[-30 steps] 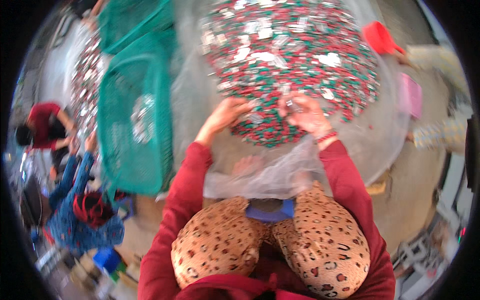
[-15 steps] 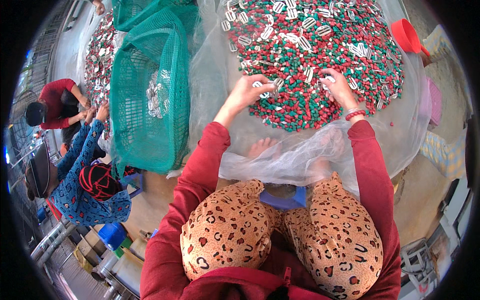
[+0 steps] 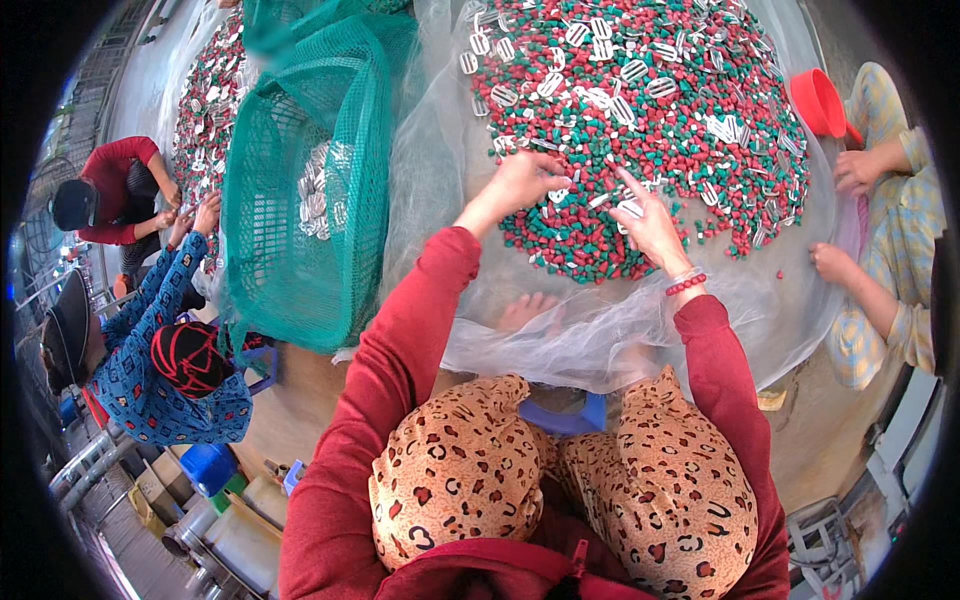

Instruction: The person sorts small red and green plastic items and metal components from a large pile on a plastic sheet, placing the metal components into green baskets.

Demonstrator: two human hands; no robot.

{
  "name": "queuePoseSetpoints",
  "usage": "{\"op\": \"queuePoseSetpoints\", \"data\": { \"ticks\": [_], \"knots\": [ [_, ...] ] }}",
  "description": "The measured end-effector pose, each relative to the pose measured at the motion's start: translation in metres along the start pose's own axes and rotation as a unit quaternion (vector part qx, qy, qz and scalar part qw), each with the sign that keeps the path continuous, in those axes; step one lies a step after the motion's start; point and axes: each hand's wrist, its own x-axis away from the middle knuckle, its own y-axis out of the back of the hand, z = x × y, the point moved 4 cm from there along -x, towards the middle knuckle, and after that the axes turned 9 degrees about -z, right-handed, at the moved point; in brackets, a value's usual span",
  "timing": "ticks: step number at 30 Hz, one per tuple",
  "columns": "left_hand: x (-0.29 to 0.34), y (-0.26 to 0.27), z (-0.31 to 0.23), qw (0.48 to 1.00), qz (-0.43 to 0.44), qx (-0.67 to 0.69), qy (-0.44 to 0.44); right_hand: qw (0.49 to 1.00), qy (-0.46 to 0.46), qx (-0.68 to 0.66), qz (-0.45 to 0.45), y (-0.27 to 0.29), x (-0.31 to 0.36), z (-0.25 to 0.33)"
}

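Note:
A broad pile of small red, green and white pieces (image 3: 600,240) lies on a clear sheet before me, with silver slotted buckle-like pieces (image 3: 633,70) strewn over it. My left hand (image 3: 520,187) is over the pile's near left part, fingers bent, with a silver slotted piece at its fingertips. To its right, my right hand (image 3: 652,230) hovers low over the pile, index finger stretched forward and a silver slotted piece (image 3: 630,208) by its thumb and fingers. A green mesh-lined basket (image 3: 290,285) stands on the left with several silver slotted pieces (image 3: 315,195) inside.
A red scoop (image 3: 818,103) sits at the pile's right edge. Beside it a person in checked clothes (image 3: 880,250) has both hands by the sheet. Two people work at another pile (image 3: 208,100) on the left. A blue stool (image 3: 565,412) is between my legs.
My right hand has moved left and nearer to me, its index finger now stretched. My left hand has shifted slightly right. At the right, another person's hands and arms have come into view.

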Motion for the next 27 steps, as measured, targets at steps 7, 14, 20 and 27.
{"op": "queuePoseSetpoints", "data": {
  "ticks": [7, 14, 20, 27],
  "knots": [
    [0.001, -0.025, -0.01, 0.968, -0.105, -0.175, -0.147, 0.936, 0.307, 0.161, -0.062, -0.001, -0.025, -0.004],
    [0.029, 0.007, -0.029, 0.851, 0.136, 0.495, 0.108, 0.917, 0.299, 0.245, -0.095, 0.009, -0.032, -0.003],
    [0.036, 0.016, -0.047, 0.778, 0.083, 0.616, 0.092, 0.923, 0.312, 0.101, -0.201, 0.035, -0.001, 0.046],
    [0.044, -0.039, -0.055, 0.632, 0.198, 0.713, 0.23, 0.855, 0.453, 0.247, -0.047, 0.025, 0.059, 0.138]
  ]
}}
